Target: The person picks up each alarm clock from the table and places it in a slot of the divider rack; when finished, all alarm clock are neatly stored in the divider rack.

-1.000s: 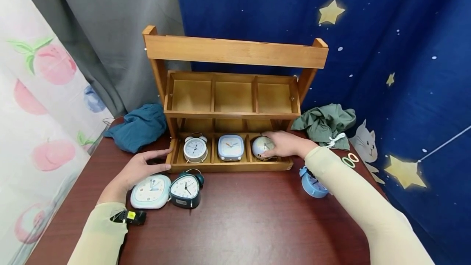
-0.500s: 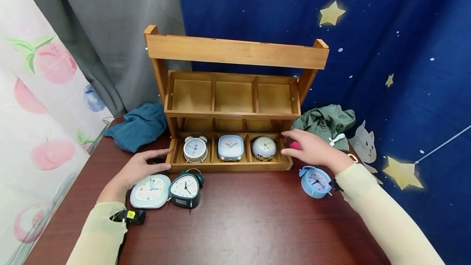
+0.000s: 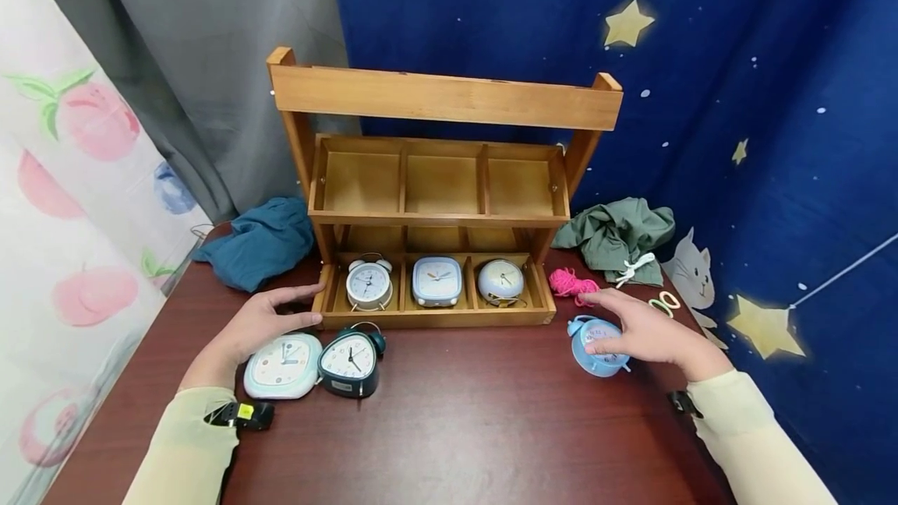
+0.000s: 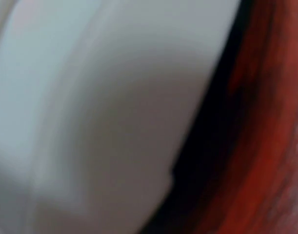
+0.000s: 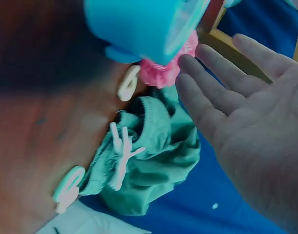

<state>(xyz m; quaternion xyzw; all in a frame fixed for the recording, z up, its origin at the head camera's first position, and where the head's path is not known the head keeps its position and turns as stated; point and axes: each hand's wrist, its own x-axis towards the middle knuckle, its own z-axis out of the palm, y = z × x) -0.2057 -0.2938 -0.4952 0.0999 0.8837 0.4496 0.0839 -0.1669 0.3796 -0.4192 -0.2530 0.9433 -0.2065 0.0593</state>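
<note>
In the head view my left hand (image 3: 256, 333) touches the left end of the wooden rack's (image 3: 435, 319) bottom tray with straight fingertips. Below that hand are a pale blue-and-white clock (image 3: 283, 369) and a dark green alarm clock (image 3: 348, 365). My right hand (image 3: 641, 330) hovers over a light blue alarm clock (image 3: 592, 365), its fingers spread and partly covering the dial. The right wrist view shows the fingers apart from the blue alarm clock (image 5: 129, 27). Standing in the bottom tray are a white twin-bell alarm clock (image 3: 369, 284), a square blue-rimmed clock (image 3: 436, 281) and a round pale clock (image 3: 501, 282).
The rack's upper tray (image 3: 438, 219) has three bare compartments. Pink yarn (image 3: 571, 283) lies right of the rack, near a green cloth bag (image 3: 617, 236) and two small rings (image 3: 665, 303). A teal cloth (image 3: 256, 244) lies at left. Curtains (image 3: 491, 14) hang behind.
My right hand has let go of the round pale clock in the tray's right compartment and moved right and down to above the light blue alarm clock. My left hand stays put.
</note>
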